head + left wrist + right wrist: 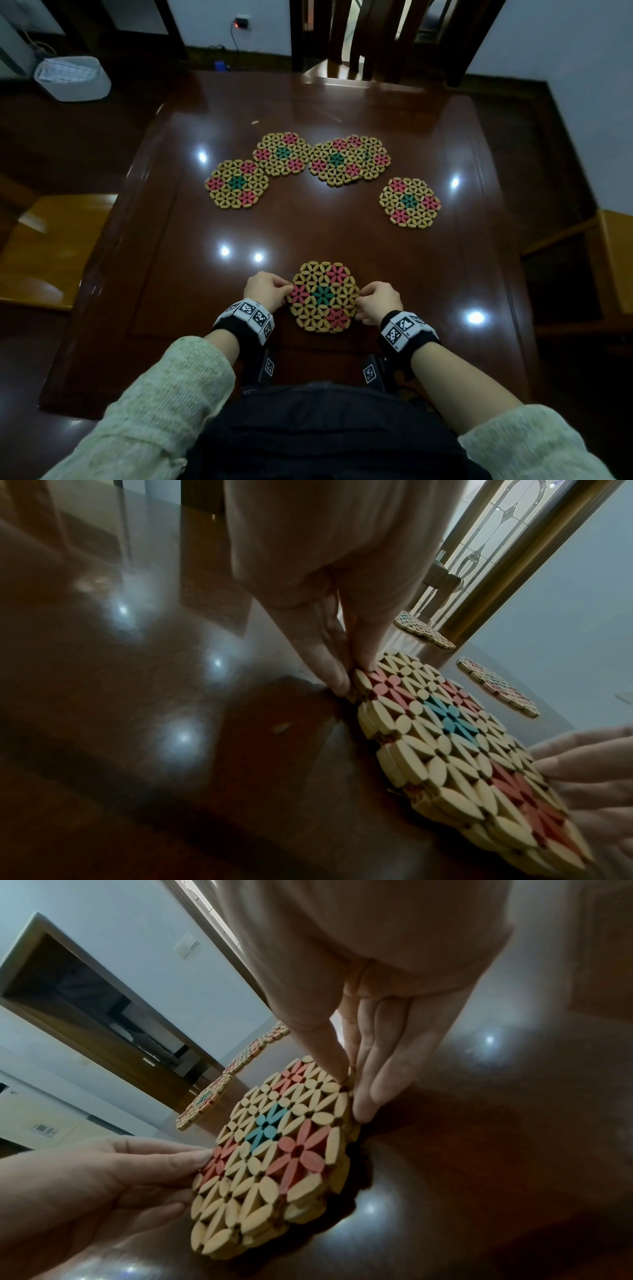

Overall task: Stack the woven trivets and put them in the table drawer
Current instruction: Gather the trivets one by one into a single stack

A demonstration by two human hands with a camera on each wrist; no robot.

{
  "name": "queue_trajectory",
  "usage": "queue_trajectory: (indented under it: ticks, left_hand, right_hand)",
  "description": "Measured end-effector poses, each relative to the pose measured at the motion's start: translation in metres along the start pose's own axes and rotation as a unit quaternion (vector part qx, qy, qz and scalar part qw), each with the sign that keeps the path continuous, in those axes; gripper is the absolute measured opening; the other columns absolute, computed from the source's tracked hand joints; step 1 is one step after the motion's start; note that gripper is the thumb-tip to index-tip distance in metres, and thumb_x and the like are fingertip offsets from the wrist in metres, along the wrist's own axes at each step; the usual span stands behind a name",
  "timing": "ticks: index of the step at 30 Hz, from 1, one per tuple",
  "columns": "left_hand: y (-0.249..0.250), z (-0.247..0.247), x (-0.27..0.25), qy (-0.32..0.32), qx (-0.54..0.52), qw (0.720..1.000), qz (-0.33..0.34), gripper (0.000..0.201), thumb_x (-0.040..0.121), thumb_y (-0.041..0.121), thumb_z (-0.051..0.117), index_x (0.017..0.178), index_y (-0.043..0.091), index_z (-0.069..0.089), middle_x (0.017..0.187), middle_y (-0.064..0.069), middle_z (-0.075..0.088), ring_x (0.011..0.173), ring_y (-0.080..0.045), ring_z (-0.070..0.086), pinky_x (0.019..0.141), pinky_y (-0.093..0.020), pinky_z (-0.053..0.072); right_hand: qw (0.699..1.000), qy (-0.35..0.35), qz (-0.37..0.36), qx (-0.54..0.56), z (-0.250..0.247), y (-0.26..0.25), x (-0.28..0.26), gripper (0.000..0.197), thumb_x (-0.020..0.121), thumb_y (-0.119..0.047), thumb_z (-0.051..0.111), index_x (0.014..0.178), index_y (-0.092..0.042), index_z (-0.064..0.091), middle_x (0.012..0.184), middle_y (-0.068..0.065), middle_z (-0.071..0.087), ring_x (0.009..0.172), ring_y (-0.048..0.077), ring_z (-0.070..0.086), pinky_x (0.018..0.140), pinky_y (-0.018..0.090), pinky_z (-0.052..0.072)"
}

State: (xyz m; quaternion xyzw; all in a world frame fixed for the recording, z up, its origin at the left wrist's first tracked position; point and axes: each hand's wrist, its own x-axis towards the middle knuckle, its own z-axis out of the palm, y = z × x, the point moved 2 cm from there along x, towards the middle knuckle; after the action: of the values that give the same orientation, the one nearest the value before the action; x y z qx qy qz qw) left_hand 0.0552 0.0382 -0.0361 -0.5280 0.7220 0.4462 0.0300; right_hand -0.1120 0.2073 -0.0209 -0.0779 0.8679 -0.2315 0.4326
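Trivets [323, 297], seemingly a stack of two, lie flat on the bench [428, 274]. Your left hand [265, 290] and right hand [380, 302] pinch opposite side edges, fingers [330, 666] narrow.

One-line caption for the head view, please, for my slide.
Both hands, left hand and right hand, pinch the near trivet; others lie across the table.

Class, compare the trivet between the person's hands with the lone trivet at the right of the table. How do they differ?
The near trivet is pinched at its edges by the left hand and the right hand; the right trivet lies untouched. The near one sits by the table's front edge, the right one farther back. Both share a hexagonal shape, pink flowers and a green centre.
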Motion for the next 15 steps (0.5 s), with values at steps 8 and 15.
queue_trajectory:
  ticks: [8,15]
  left_hand:
    - [0.0004,-0.0006,-0.0007,0.001,0.011,1.000,0.000,0.013,0.081,0.026,0.074,0.089,0.017,0.078,0.077,0.001,0.075,0.073,-0.014,0.071,0.077,-0.035,0.060]
    - [0.0004,-0.0005,-0.0007,-0.001,0.008,1.000,0.001,0.013,0.081,0.026,0.074,0.089,0.017,0.078,0.073,0.002,0.074,0.069,-0.012,0.071,0.075,-0.035,0.061]
  right_hand:
    - [1.000,0.005,0.007,0.008,0.0007,-0.0001,0.0004,0.020,0.090,-0.011,0.060,0.110,-0.016,0.062,0.079,0.005,0.072,0.070,0.015,0.073,0.070,0.036,0.062]
    - [1.000,0.000,0.005,0.014,-0.0009,-0.0008,0.0000,0.017,0.090,-0.011,0.060,0.106,-0.017,0.063,0.077,0.005,0.071,0.072,0.016,0.073,0.072,0.036,0.062]
